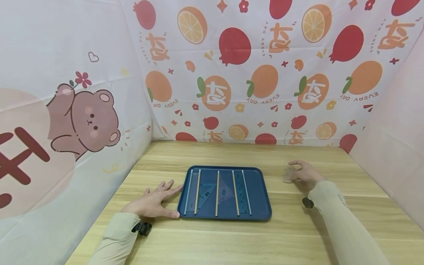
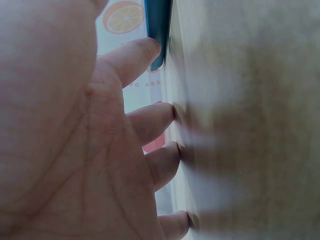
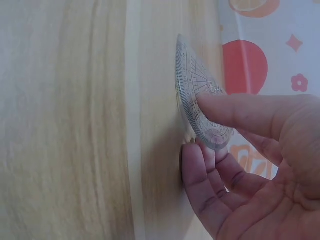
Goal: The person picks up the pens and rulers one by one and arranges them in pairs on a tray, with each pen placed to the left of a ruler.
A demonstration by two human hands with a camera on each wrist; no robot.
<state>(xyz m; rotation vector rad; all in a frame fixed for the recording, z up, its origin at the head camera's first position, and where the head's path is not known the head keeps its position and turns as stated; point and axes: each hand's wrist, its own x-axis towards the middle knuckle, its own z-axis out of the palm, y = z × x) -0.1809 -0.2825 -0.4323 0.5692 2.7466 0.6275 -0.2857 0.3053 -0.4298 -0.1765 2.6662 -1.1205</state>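
To the right of the tray, my right hand (image 1: 306, 173) pinches a clear protractor (image 3: 195, 90) between thumb and fingers, close over the table. The protractor's curved, marked edge shows in the right wrist view. My left hand (image 1: 150, 203) lies with fingers spread on the table, thumb and index fingertips at the left rim of a blue tray (image 1: 260, 198). On the tray are a clear ruler (image 1: 193, 197), a blue set square (image 1: 205, 194), a second triangle (image 1: 226, 194) and a blue ruler (image 1: 243, 197). Several thin rods (image 1: 217, 198) lie lengthwise among and over them.
A light wooden table (image 1: 215, 243) carries the tray. Behind it hangs a fruit-printed cloth (image 1: 228, 125), and a bear-printed cloth (image 1: 94, 121) closes the left side. A plain pale cloth (image 1: 394, 140) stands on the right.
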